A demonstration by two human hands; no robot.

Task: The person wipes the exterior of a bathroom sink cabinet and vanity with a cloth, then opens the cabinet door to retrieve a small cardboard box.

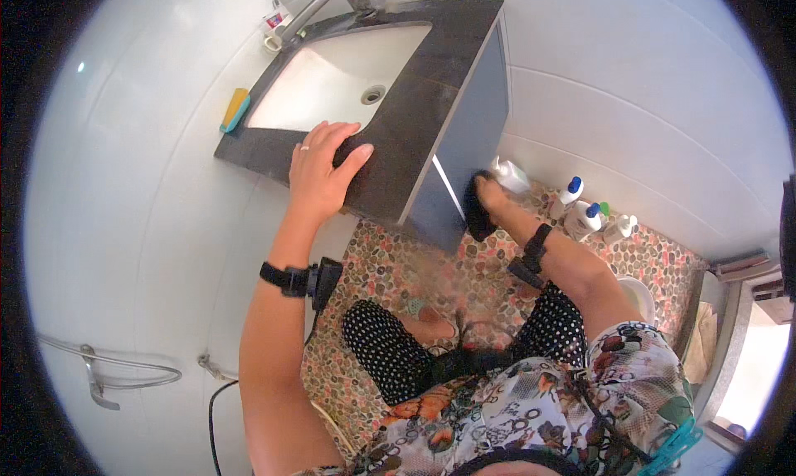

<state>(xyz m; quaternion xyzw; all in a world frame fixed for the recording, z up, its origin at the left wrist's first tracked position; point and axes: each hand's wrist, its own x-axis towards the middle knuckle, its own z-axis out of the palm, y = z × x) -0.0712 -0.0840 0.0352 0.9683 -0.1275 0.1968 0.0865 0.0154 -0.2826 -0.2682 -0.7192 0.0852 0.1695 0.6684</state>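
My left hand (pixel 319 173) rests on the front edge of the dark stone countertop (pixel 406 148), beside the white sink basin (pixel 307 86). Its fingers are spread and bent over the edge, and a ring shows on one of them. Lower down, my right hand (pixel 492 197) grips a black cloth (pixel 478 217) against the blue-grey side of the cabinet (pixel 474 119), near its lower front corner. The fingers are partly hidden by the cloth and somewhat blurred. A white pump bottle (pixel 511 177) stands just beyond that hand.
White bottles (pixel 583 219), some with blue caps, line the wall on the pebble-patterned floor (pixel 390 256). A white bucket (pixel 638 297) is by my right arm. A faucet (pixel 319 5) and a yellow-and-teal brush (pixel 235 111) sit at the sink. A hose (pixel 137 384) hangs at left.
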